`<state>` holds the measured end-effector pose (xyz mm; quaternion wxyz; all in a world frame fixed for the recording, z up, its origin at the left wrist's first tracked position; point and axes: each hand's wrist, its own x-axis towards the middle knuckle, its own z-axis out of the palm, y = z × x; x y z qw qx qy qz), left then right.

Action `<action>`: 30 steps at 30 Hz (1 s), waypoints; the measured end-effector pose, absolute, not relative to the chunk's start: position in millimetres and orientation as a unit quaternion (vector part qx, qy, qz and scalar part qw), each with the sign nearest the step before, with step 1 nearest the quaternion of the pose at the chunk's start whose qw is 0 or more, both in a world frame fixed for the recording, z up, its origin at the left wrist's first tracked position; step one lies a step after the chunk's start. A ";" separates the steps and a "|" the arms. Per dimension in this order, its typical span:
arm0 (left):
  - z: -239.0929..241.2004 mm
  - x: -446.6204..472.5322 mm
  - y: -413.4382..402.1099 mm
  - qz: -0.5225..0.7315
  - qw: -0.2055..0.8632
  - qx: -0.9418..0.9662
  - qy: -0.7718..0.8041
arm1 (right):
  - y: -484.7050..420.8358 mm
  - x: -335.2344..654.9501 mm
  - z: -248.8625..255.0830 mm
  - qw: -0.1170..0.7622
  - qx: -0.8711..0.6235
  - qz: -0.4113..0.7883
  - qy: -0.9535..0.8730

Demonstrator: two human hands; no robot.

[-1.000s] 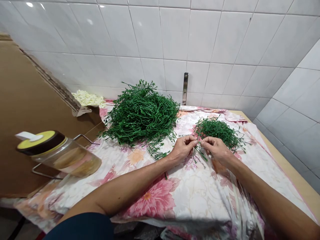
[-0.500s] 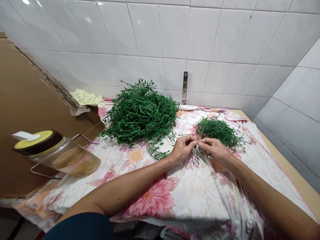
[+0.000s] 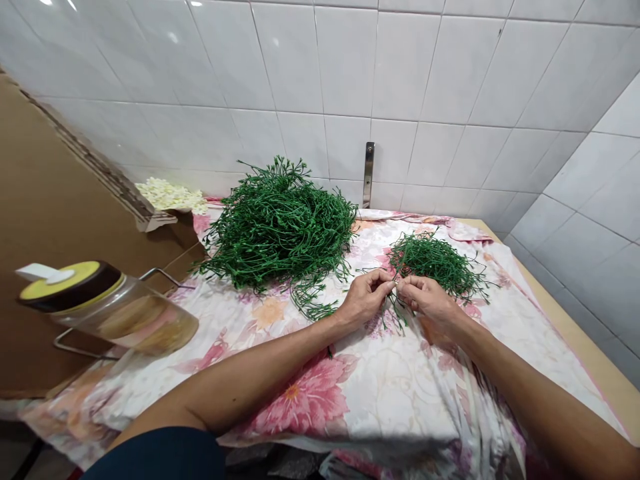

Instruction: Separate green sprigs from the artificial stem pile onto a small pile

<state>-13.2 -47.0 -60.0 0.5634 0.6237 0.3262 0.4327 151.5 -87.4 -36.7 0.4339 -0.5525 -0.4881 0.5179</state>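
My left hand [image 3: 369,297] and my right hand [image 3: 425,297] meet fingertip to fingertip over the cloth. Both are closed in a pinch on a thin green artificial stem [image 3: 397,317], whose branching ends hang below the fingers. The exact point of grip is partly hidden by the fingertips. Just behind my right hand lies a small heap of green stems [image 3: 440,261]. A much larger pile of the same stems [image 3: 285,230] rises to the left, beyond my left hand, with a few strands [image 3: 313,300] trailing from its front.
A floral cloth [image 3: 300,400] covers the table. At left, a clear jar with a yellow and brown lid [image 3: 120,307] leans in a wire holder beside cardboard [image 3: 60,233]. Cream-coloured pieces [image 3: 170,195] lie at the back left. A metal bracket [image 3: 369,175] is fixed on the tiled wall.
My hands hold nearly the same place and pinch. The dangling stem ends have shifted slightly. The whole view has moved a little, with the jar now nearer the left edge.
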 end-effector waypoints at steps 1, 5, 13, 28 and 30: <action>-60.4 -12.6 -47.0 0.424 0.584 0.612 0.324 | -87.4 150.8 -36.7 0.436 -0.554 0.519 -0.484; -63.2 -11.6 -45.9 0.405 0.626 0.585 0.319 | -88.7 149.5 -37.3 0.446 -0.552 0.505 -0.491; -59.0 -14.3 -45.4 0.384 0.623 0.599 0.325 | -90.4 152.6 -42.8 0.400 -0.598 0.340 -0.606; -63.5 -12.7 -42.3 0.389 0.638 0.568 0.344 | -92.7 151.7 -40.1 0.421 -0.549 0.437 -0.575; -64.2 -12.2 -42.0 0.390 0.642 0.566 0.339 | -92.2 152.6 -41.7 0.431 -0.554 0.425 -0.572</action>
